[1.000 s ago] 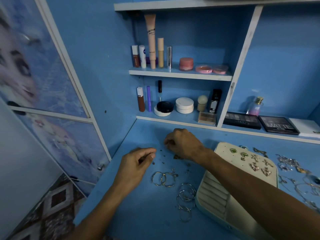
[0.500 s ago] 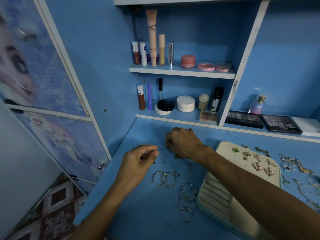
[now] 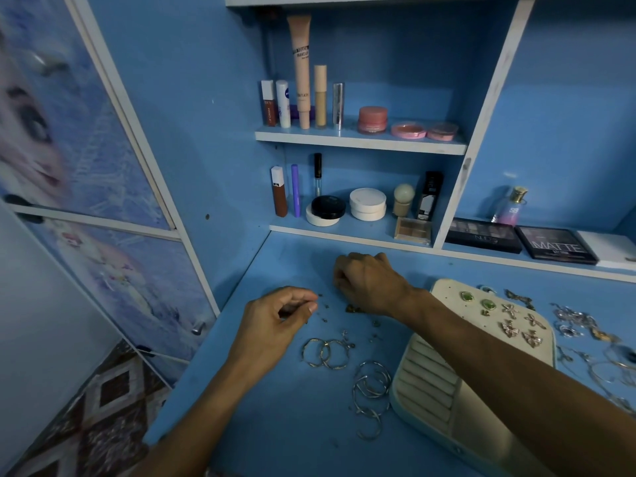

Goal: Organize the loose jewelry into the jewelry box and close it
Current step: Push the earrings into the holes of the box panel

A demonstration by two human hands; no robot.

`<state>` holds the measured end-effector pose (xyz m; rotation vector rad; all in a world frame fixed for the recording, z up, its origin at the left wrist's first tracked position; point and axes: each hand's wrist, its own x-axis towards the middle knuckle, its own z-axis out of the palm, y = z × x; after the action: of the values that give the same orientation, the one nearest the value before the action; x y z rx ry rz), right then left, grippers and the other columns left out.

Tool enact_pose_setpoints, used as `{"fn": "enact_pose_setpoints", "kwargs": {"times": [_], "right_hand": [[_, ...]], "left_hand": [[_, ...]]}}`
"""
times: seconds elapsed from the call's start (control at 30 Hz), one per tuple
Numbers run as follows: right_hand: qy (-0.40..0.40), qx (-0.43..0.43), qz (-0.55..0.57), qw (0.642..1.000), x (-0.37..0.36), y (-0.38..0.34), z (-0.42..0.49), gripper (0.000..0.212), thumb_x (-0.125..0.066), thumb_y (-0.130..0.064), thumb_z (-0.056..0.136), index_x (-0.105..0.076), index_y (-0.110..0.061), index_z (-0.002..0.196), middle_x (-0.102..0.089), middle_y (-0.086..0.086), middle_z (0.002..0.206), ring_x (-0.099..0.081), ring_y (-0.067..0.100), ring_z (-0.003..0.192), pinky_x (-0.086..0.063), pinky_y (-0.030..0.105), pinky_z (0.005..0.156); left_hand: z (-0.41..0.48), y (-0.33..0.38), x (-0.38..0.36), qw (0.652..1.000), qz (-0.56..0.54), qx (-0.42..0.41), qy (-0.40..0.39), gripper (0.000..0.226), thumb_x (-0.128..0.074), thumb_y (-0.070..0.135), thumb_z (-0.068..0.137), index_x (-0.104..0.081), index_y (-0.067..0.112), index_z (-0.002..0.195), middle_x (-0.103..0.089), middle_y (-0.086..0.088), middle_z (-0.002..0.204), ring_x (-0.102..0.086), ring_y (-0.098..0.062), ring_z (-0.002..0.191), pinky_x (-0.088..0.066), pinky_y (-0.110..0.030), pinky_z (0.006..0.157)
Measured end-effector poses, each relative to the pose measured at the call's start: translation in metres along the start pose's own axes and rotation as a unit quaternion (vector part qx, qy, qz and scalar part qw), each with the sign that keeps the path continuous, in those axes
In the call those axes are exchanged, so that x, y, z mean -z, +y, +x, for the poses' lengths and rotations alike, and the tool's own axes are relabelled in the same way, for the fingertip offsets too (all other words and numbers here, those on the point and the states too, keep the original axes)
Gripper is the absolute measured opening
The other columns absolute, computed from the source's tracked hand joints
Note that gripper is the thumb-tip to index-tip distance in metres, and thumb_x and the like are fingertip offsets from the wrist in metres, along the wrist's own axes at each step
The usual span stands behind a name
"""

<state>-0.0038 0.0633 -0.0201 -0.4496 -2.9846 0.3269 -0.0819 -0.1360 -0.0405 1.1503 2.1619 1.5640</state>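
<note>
1. I am curling my right grip knuckles-up over loose studs on the worktop, likely picking one; contents hidden.
2. I am curling my left grip thumb-to-forefinger, perhaps collecting studs; cannot tell.
3. Jewelry box is lying open beside my right forearm, awaiting them.

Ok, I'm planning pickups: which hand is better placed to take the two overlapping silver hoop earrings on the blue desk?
Probably left: the left hand is just beside the silver hoop earrings; the right hand is farther back, curled over small scattered studs.
</note>
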Motion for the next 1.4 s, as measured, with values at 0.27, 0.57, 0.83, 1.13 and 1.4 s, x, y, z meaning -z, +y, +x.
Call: {"fn": "enact_pose_setpoints", "kwargs": {"times": [0.27,0.57,0.83,1.13,1.4], "right_hand": [[-0.010,0.002,0.079,0.997,0.008,0.005,-0.006,0.011,-0.065,-0.017,0.088,-0.068,-0.019,0.098,-0.071,-0.005,0.096,-0.063,0.019,0.093,-0.050,0.041,0.092],[-0.021,0.028,0.042,0.998,0.013,0.002,-0.009,0.019,-0.059,-0.018,0.094,-0.073,-0.023,0.106,-0.072,-0.009,0.110,-0.060,0.017,0.108,-0.042,0.038,0.096],[-0.011,0.034,0.089,0.995,0.033,0.013,-0.022,0.016,-0.069,-0.010,0.088,-0.077,-0.017,0.099,-0.076,-0.006,0.098,-0.067,0.011,0.092,-0.053,0.029,0.090],[0.033,-0.020,0.138,0.990,0.065,0.051,-0.076,0.017,-0.067,-0.005,0.087,-0.074,-0.015,0.099,-0.075,-0.006,0.084,-0.070,0.004,0.074,-0.053,0.014,0.076],[0.087,-0.099,0.105,0.986,0.083,0.101,-0.133,0.016,-0.057,-0.009,0.097,-0.071,-0.017,0.098,-0.068,-0.010,0.089,-0.063,0.010,0.076,-0.052,0.026,0.074]], "left_hand": [[0.001,0.002,-0.001,1.000,-0.004,0.008,0.000,0.013,-0.073,0.015,0.091,-0.077,0.025,0.100,-0.075,0.014,0.090,-0.070,-0.005,0.083,-0.052,-0.013,0.075],[0.001,0.009,0.001,1.000,-0.009,0.018,-0.004,0.015,-0.072,0.016,0.092,-0.075,0.028,0.100,-0.075,0.016,0.091,-0.070,-0.006,0.084,-0.053,-0.014,0.075],[0.006,0.022,-0.006,0.999,-0.032,0.019,-0.032,0.017,-0.071,0.012,0.092,-0.076,0.027,0.099,-0.073,0.014,0.088,-0.066,-0.001,0.080,-0.052,-0.016,0.073],[0.014,0.057,-0.047,0.994,-0.048,-0.018,-0.097,0.015,-0.073,0.011,0.091,-0.075,0.024,0.095,-0.075,0.006,0.089,-0.070,-0.011,0.085,-0.055,-0.019,0.078],[0.023,0.085,-0.111,0.985,-0.029,-0.058,-0.159,0.011,-0.073,0.013,0.090,-0.075,0.023,0.094,-0.074,0.008,0.085,-0.069,-0.010,0.081,-0.054,-0.018,0.074]]}}
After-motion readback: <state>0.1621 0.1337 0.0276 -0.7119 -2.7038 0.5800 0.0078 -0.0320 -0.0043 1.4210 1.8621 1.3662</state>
